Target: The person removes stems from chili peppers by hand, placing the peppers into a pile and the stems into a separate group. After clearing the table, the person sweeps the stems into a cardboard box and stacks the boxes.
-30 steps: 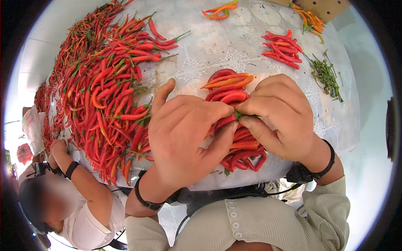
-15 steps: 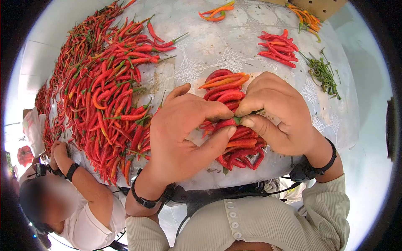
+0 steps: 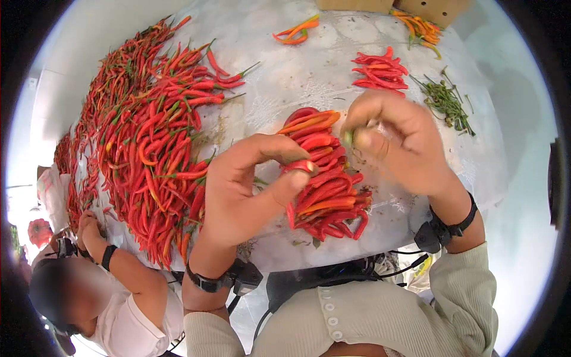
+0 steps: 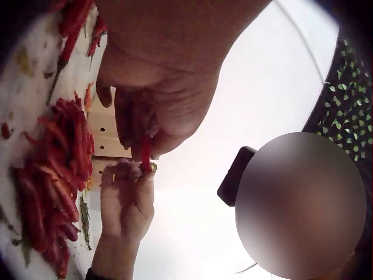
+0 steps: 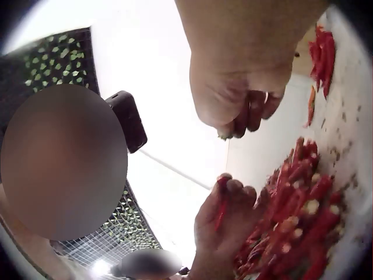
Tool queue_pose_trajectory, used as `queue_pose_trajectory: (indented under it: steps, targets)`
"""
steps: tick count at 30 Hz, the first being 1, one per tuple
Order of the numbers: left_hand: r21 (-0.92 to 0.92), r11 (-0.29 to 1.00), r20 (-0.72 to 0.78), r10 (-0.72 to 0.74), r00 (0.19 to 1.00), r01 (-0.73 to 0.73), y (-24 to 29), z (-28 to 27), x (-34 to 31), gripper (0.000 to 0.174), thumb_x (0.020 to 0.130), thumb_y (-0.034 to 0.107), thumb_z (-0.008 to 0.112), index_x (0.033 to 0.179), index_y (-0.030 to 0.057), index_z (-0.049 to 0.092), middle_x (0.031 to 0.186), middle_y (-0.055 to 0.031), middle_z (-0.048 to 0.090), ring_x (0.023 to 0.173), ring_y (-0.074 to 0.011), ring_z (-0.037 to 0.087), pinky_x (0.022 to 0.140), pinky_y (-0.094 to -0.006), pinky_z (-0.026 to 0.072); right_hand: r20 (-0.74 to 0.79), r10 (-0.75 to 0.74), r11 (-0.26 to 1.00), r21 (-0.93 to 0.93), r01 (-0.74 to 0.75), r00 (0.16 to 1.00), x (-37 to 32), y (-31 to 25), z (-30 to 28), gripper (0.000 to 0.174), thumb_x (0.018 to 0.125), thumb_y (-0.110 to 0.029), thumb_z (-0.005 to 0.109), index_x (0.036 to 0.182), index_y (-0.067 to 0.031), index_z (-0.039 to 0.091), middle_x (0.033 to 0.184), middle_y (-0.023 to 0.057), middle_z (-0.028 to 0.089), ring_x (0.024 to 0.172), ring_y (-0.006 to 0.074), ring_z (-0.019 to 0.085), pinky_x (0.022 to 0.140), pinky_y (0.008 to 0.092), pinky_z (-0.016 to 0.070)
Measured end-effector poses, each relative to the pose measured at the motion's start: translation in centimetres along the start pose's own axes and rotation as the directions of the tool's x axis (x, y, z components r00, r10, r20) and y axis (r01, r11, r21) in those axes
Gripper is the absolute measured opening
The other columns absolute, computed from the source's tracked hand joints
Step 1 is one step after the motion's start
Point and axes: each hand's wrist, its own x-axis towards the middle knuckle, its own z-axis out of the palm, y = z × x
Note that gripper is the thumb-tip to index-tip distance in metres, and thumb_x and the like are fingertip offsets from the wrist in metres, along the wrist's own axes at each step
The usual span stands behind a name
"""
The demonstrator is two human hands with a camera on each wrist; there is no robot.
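In the head view my left hand (image 3: 241, 187) pinches a red chili pepper (image 3: 302, 167) between thumb and forefinger. The chili's pale, stemless end points toward my right hand (image 3: 407, 140). A small green stem (image 3: 348, 137), blurred, sits between the thumb and forefinger of that right hand, apart from the chili. Beneath both hands lies a stack of red chilies (image 3: 330, 205) with a few orange ones. The right wrist view shows the held chili (image 5: 221, 204) lying along the left palm, and the stack's pale cut ends face that camera.
Left of my hands spreads a large heap of stemmed chilies (image 3: 148, 137). Farther back are a small red pile (image 3: 383, 72), green stems (image 3: 447, 104), orange chilies (image 3: 296, 32) and a cardboard box (image 3: 428, 11). Another person (image 3: 128, 285) sits at the left.
The green stem has come off the chili. My right hand has drawn away to the upper right with it, while my left hand has shifted slightly left with the chili.
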Motion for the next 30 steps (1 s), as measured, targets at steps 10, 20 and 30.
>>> queue_pose_trajectory:
  steps: [10, 20, 30]
  targets:
    - [0.245, 0.96, -0.034, 0.146, 0.989, -0.133, -1.0, 0.1, 0.7, 0.021, 0.083, 0.002, 0.073, 0.103, -0.0031, 0.067, 0.098, -0.0102, 0.068, 0.094, -0.0167, 0.061, 0.088, -0.0306, 0.0462, -0.536, -0.148, 0.259, -0.832, -0.49, 0.831, -0.7, 3.7, -12.7, 0.014, 0.087, -0.015, 0.065, 0.092, -0.0036, 0.07, 0.094, 0.0107, 0.069, 0.089, 0.029, 0.063, 0.081, 0.0385, 0.049]
    - [0.163, 0.981, -0.202, 0.138, 0.97, -0.106, -1.4, 1.3, 0.6, 0.02, 0.083, 0.003, 0.073, 0.099, -0.0003, 0.061, 0.091, -0.0062, 0.064, 0.09, -0.0135, 0.061, 0.084, -0.0282, 0.0484, -0.298, -0.394, 0.585, -0.811, -0.014, 0.869, 0.9, 1.8, -5.7, 0.017, 0.086, -0.022, 0.069, 0.094, -0.0082, 0.071, 0.092, 0.0108, 0.068, 0.091, 0.0312, 0.063, 0.082, 0.0419, 0.0487]
    - [0.277, 0.949, -0.056, 0.171, 0.984, -0.149, -0.8, 1.0, 0.5, 0.024, 0.08, 0.005, 0.075, 0.101, -0.0002, 0.064, 0.088, -0.0074, 0.066, 0.082, -0.0131, 0.061, 0.078, -0.0281, 0.0498, 0.023, -0.151, 0.964, -0.218, 0.153, 0.988, 0.0, 0.7, 2.6, 0.022, 0.085, -0.013, 0.071, 0.104, -0.0021, 0.066, 0.091, 0.0134, 0.069, 0.083, 0.0266, 0.068, 0.075, 0.0344, 0.0527]
